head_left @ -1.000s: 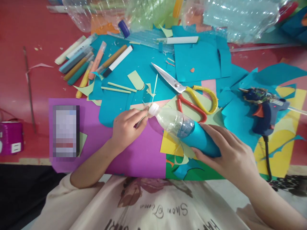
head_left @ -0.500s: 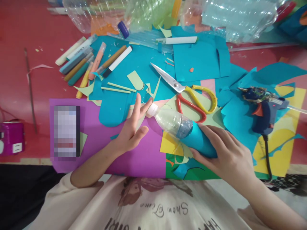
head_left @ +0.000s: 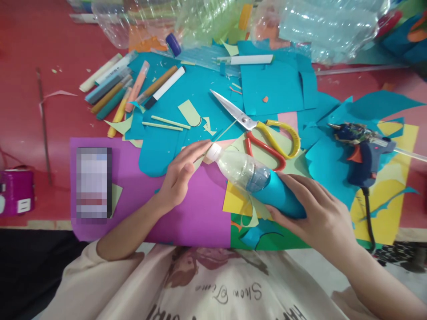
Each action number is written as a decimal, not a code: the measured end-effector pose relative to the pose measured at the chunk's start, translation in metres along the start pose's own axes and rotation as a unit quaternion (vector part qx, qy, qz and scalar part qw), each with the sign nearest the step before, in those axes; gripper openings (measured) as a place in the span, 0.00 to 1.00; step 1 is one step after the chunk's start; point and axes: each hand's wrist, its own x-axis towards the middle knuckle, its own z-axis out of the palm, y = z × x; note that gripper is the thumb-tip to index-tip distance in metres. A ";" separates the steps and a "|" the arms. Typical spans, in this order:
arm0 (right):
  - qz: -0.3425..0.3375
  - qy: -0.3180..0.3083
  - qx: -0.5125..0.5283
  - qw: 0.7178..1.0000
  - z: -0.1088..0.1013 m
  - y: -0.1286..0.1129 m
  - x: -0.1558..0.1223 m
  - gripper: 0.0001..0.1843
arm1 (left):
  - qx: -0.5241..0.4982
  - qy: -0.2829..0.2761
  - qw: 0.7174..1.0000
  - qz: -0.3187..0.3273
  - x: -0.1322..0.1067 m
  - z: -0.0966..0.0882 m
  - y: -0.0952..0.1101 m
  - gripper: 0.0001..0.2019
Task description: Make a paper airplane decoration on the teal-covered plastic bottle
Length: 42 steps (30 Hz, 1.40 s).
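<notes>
My right hand (head_left: 315, 206) is wrapped round the lower part of a clear plastic bottle (head_left: 233, 166), which is covered there in blue paper. The bottle lies tilted, with its white cap (head_left: 214, 152) pointing up and left. Beside the cap is my left hand (head_left: 178, 178), its fingers stretched out together and the thumb apart. A thin pale green paper strip (head_left: 227, 130) runs past its fingertips at the cap; whether it is attached there I cannot tell. Scissors (head_left: 255, 126) with yellow and red handles lie just beyond the bottle.
Several markers (head_left: 115, 89) lie at the back left, and a phone (head_left: 92, 182) rests on purple paper (head_left: 196, 213). To the right is a glue gun (head_left: 365, 162) with its cable. Clear plastic bottles (head_left: 328, 26) line the back. Blue paper scraps (head_left: 271, 84) cover the middle.
My left hand's fingers have come together and lowered beside the cap. The pale green strip now leans further right. My right hand keeps its grip on the bottle.
</notes>
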 end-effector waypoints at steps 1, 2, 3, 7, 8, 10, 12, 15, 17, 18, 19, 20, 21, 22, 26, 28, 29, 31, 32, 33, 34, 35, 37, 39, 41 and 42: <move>-0.003 0.003 -0.001 1.000 -0.001 0.001 0.001 0.22 | 0.015 0.004 1.000 -0.002 0.001 -0.001 0.001 0.29; -0.007 0.007 -0.002 1.000 -0.002 0.002 0.003 0.22 | 0.022 0.005 1.000 -0.004 0.002 -0.002 0.002 0.29; -0.012 0.011 -0.003 1.000 -0.004 0.004 0.005 0.22 | 0.024 0.005 1.000 -0.005 0.002 -0.003 0.002 0.30; -0.037 0.023 -0.009 0.999 -0.008 0.014 0.019 0.23 | 0.007 0.008 1.000 -0.005 0.003 -0.004 0.003 0.33; -0.046 0.024 -0.009 0.999 -0.009 0.018 0.022 0.23 | 0.002 0.007 1.000 -0.006 0.003 -0.004 0.002 0.33; -0.065 0.020 0.002 0.998 -0.008 0.025 0.029 0.23 | 0.002 0.006 1.000 -0.011 0.002 -0.004 0.002 0.31; -0.075 0.017 0.021 0.997 -0.006 0.031 0.033 0.23 | 0.006 0.003 1.000 -0.011 0.002 -0.004 0.001 0.29; -0.075 0.015 0.037 0.996 -0.003 0.035 0.034 0.24 | 0.013 0.007 1.000 0.001 0.001 -0.004 0.002 0.29; -0.075 0.016 0.037 0.996 -0.002 0.035 0.032 0.24 | 0.023 0.006 1.000 0.005 0.001 -0.004 0.003 0.29; -0.075 0.016 0.036 0.996 -0.002 0.035 0.031 0.24 | 0.029 0.005 1.000 0.004 0.001 -0.003 0.004 0.30; -0.074 0.016 0.035 0.997 -0.002 0.035 0.031 0.24 | 0.031 0.002 1.000 0.002 0.000 -0.003 0.005 0.30; -0.072 0.017 0.033 0.997 -0.001 0.034 0.030 0.24 | 0.031 0.001 1.000 -0.001 0.000 -0.003 0.006 0.31; -0.070 0.019 0.031 0.997 -0.001 0.034 0.030 0.24 | 0.029 0.000 1.000 -0.002 0.000 -0.002 0.006 0.32; -0.068 0.021 0.028 0.997 -0.001 0.033 0.030 0.25 | 0.025 0.000 1.000 -0.002 0.000 -0.002 0.006 0.32; -0.073 0.024 0.021 0.997 0.002 0.034 0.029 0.27 | -0.031 0.018 0.999 -0.021 -0.001 0.000 0.004 0.30; -0.073 0.025 0.021 0.997 0.003 0.034 0.028 0.29 | -0.066 0.037 0.996 -0.052 -0.002 0.000 0.003 0.27; -0.072 0.027 0.022 0.997 0.004 0.034 0.027 0.29 | -0.077 0.046 0.994 -0.065 -0.002 0.000 0.003 0.26; -0.070 0.031 0.021 0.997 0.004 0.034 0.026 0.31 | -0.094 0.054 0.991 -0.083 -0.001 0.000 0.002 0.25; -0.071 0.032 0.020 0.997 0.004 0.034 0.026 0.31 | -0.105 0.053 0.989 -0.088 -0.001 -0.001 0.001 0.25; -0.073 0.032 0.020 0.997 0.003 0.034 0.026 0.32 | -0.117 0.052 0.988 -0.090 0.001 -0.002 0.001 0.25; -0.075 0.031 0.019 0.997 0.002 0.034 0.026 0.32 | -0.125 0.053 0.987 -0.091 0.003 -0.004 0.001 0.25; -0.078 0.026 0.018 0.996 0.001 0.034 0.027 0.31 | -0.124 0.058 0.987 -0.088 0.005 -0.007 0.001 0.25; -0.091 0.007 0.026 0.995 -0.003 0.035 0.031 0.30 | -0.097 0.084 0.990 -0.063 0.009 -0.015 0.003 0.22; -0.111 -0.022 0.044 0.993 -0.007 0.037 0.036 0.27 | -0.054 0.099 0.993 -0.028 0.012 -0.024 0.010 0.21; -0.129 -0.053 0.065 0.988 -0.009 0.042 0.044 0.24 | 0.008 0.083 0.996 -0.012 0.012 -0.033 0.021 0.21; -0.138 -0.063 0.073 0.986 -0.010 0.044 0.049 0.23 | 0.046 0.050 0.997 -0.025 0.012 -0.037 0.028 0.20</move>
